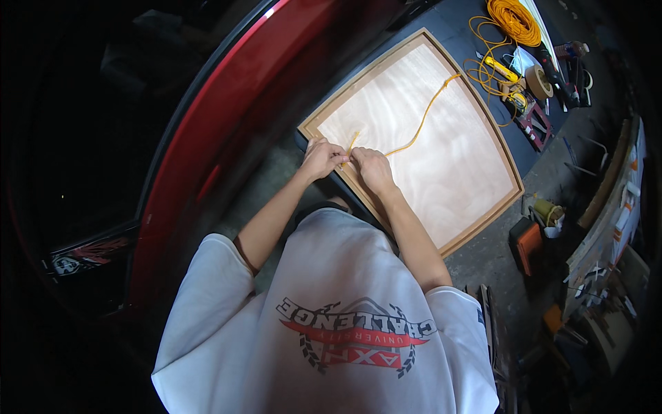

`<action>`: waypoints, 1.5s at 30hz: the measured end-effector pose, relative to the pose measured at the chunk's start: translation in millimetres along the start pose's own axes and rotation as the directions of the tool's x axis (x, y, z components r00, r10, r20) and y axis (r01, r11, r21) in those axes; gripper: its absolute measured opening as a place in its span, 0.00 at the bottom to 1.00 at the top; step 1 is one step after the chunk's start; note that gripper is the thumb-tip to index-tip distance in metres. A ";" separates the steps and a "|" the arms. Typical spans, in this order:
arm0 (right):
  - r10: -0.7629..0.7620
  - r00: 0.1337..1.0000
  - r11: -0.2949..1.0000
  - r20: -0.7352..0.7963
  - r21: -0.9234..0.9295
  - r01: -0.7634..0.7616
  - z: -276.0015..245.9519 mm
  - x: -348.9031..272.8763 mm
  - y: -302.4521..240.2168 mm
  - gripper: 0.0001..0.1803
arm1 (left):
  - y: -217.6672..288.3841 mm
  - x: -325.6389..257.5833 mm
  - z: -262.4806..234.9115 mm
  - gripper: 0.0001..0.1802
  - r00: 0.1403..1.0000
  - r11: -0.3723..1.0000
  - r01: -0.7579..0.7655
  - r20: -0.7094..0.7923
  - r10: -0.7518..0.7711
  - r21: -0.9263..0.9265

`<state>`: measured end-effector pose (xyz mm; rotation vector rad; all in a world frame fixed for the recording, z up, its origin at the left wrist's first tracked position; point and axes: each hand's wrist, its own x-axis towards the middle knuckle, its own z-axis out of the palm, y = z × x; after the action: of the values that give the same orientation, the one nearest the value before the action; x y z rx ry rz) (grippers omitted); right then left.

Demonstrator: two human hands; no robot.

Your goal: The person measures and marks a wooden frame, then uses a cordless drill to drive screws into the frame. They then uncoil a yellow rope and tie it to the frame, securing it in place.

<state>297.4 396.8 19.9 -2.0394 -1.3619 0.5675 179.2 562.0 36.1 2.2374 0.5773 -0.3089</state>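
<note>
A shallow wooden frame (pixel 515 188) with a pale plywood panel (pixel 448 172) inside lies on a dark table before me. Yellow cord (pixel 422 127) runs slackly across the panel from the far rim toward my hands at the near left edge. There my left hand (pixel 321 159) has its fingertips pinched on the cord, by the frame's side. Close beside it, my right hand (pixel 372 170) is closed at the same stretch of cord, its fingers curled. A short cord end sticks up between the two hands. Just where the cord meets the frame is covered by my fingers.
On the table (pixel 455 41) at the far right lie a coil of yellow cord (pixel 516 22), a tape roll (pixel 538 82), a dark red tool (pixel 535 125) and a plastic bottle (pixel 572 49). A red vehicle (pixel 200 124) stands at left; an orange-and-black box (pixel 526 247) is on the floor.
</note>
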 end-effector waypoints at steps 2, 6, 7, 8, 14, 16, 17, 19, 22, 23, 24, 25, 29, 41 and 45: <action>0.042 0.999 0.999 -0.013 0.012 -0.042 2.6 6.1 2.3 0.07 | 0.6 1.0 -1.4 0.10 1.000 1.000 0.023 0.019 -0.023 -0.012; 0.019 1.000 0.995 -0.021 0.099 -0.017 -3.0 10.4 4.5 0.07 | 0.9 4.6 -0.2 0.09 0.991 0.976 0.102 0.101 -0.084 -0.194; 0.016 1.000 0.990 -0.005 0.143 -0.015 -6.5 9.8 6.3 0.07 | 2.1 5.5 3.1 0.09 0.992 0.981 0.110 0.083 -0.097 -0.159; 0.027 0.999 0.983 0.021 0.179 -0.030 -10.0 9.1 8.3 0.07 | 2.4 6.2 5.6 0.09 0.995 0.985 0.090 0.064 -0.081 -0.146; -0.089 0.994 0.973 -0.061 0.206 0.100 -16.8 5.3 11.1 0.05 | 0.9 5.7 11.2 0.10 0.992 0.962 0.122 -0.007 -0.127 -0.243; -0.074 0.994 0.982 -0.083 0.168 0.087 -16.2 5.7 8.0 0.03 | 0.8 6.2 9.8 0.10 0.991 0.953 0.132 0.009 -0.134 -0.272; -0.048 0.996 0.987 -0.079 0.147 0.059 -16.3 6.0 6.5 0.03 | 0.8 6.6 9.1 0.10 0.991 0.947 0.135 0.019 -0.135 -0.293; -0.107 0.991 0.992 -0.076 0.067 0.112 -18.7 6.1 4.4 0.02 | 0.9 6.8 8.1 0.10 0.993 0.953 0.119 0.012 -0.121 -0.279; -0.123 0.992 0.991 -0.029 -0.051 0.121 -20.2 9.4 1.8 0.03 | 0.6 7.8 8.6 0.09 0.995 0.964 0.104 0.019 -0.102 -0.244; -0.129 0.991 0.988 -0.017 -0.087 0.127 -19.4 11.5 1.1 0.04 | 0.4 8.2 9.1 0.09 0.995 0.968 0.103 0.024 -0.100 -0.227; -0.115 0.993 0.985 0.001 -0.129 0.114 -18.2 14.0 0.6 0.04 | 0.5 8.9 10.0 0.09 0.994 0.942 0.113 0.032 -0.108 -0.315; -0.108 0.994 0.979 0.011 -0.170 0.109 -16.2 17.0 0.0 0.05 | 0.5 9.4 10.5 0.08 0.992 0.908 0.122 0.040 -0.116 -0.400; 0.074 0.985 0.972 0.154 -0.233 -0.036 -8.3 26.3 0.1 0.05 | -1.0 11.8 8.0 0.07 0.985 0.851 0.173 0.067 -0.161 -0.496; 0.126 0.988 0.991 0.089 0.041 -0.130 -10.5 20.9 -10.4 0.09 | 0.9 12.6 4.5 0.07 0.970 0.874 0.227 0.017 -0.244 -0.430; 0.167 0.960 0.985 0.223 0.002 -0.172 -14.9 25.0 -9.9 0.10 | 12.1 9.9 4.3 0.10 0.964 0.915 0.219 -0.070 -0.257 -0.339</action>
<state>309.9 419.0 37.1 -2.1390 -1.3045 0.9052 193.6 554.7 37.1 1.8712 0.8986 -0.1916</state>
